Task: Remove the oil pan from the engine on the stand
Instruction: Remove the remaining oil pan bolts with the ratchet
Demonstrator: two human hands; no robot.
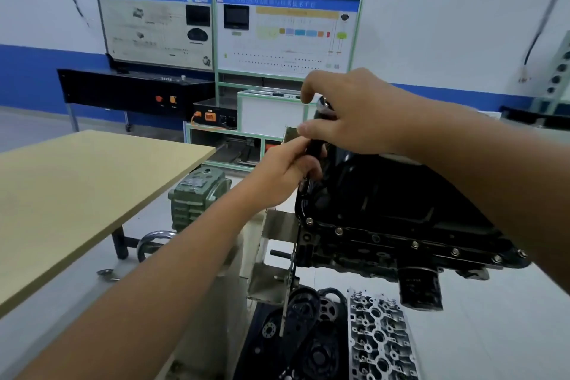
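Head view: black stamped-steel oil pan [401,194] sits bolted atop the upturned dark engine block [354,259], w/ bolts along the near flange. Left hand [287,173] grips a black-handled tool [314,145] at the pan's far-left corner; right hand [348,111] curls round its chrome top.

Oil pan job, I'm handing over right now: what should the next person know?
Left hand: grips the black tool handle at the pan's far-left corner.
Right hand: holds the tool's chrome top end.
Black steel oil pan: on the upturned engine, flange seated.
Done: nothing visibly removed.
Left: silver flange bolts along the near edge remain in place; take them out, then lift the pan off.
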